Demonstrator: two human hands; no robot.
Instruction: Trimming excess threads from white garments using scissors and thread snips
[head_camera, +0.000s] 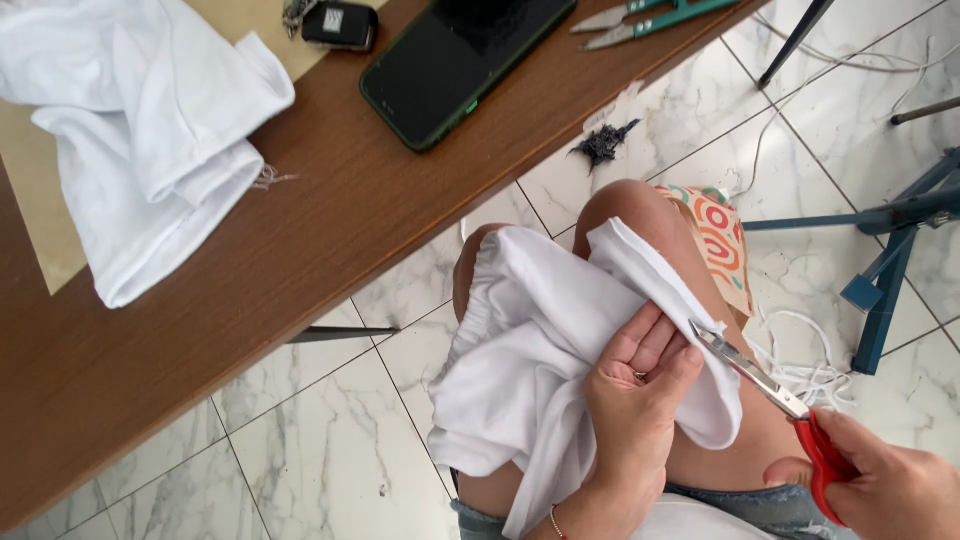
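Note:
A white fabric piece (540, 330) lies over my lap and knees. My left hand (635, 400) pinches a fold of it near its right edge, thumb on top. My right hand (885, 490) grips red-handled scissors (770, 390) at the lower right. Their metal blades point up-left, with the tips slightly apart and touching the fabric edge beside my left thumb.
A brown wooden table (330, 230) runs across the upper left, carrying another white garment (140, 130), a dark phone (460, 60), a black key fob (340, 25) and teal snips (650, 15). On the marble floor lie a dark thread clump (603, 143), white cord (810, 370) and blue metal legs (890, 270).

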